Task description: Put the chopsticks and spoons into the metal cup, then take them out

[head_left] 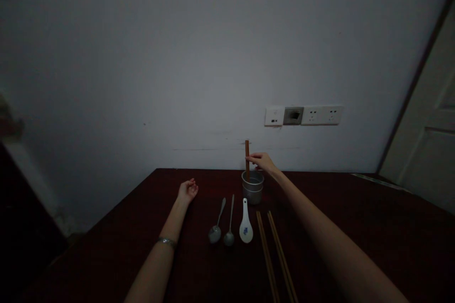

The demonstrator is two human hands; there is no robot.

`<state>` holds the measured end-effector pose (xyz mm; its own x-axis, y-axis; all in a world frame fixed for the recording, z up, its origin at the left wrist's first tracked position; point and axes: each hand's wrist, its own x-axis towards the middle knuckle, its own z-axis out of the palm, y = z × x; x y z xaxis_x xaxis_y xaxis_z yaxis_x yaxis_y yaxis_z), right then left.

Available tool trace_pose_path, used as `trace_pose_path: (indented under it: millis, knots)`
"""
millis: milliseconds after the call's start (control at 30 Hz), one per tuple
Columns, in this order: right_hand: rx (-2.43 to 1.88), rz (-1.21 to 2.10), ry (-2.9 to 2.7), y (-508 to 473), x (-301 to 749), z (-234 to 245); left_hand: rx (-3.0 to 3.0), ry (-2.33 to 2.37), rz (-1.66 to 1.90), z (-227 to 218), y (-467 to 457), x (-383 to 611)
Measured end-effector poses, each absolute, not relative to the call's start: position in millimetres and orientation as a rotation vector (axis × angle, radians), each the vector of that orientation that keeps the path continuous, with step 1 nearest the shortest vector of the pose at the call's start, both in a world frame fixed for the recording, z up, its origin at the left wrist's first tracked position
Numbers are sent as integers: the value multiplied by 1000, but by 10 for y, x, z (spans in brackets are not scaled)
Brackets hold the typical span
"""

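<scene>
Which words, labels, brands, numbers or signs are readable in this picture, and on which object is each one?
No text is readable.
White spoon: blue mark, too small to tell if it is writing.
Metal cup: no lettering visible.
Wall sockets: no lettering readable.

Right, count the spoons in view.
3: big metal one at left, smaller metal one in the middle, white one at right. The cup might hide others.

dim light | pale wall (199, 57) | wall sockets (322, 116) | dark red table (362, 213) | panelled door (435, 147), right
</scene>
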<state>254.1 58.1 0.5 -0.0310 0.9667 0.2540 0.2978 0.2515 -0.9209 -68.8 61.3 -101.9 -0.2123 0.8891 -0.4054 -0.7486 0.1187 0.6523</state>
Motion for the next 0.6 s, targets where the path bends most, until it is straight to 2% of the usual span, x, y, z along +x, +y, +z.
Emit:
trace_pose_path:
  millis: [600]
  knots:
    - [-1269, 786, -1556, 621, 2565, -30, 190, 945, 1522, -1032, 617, -690]
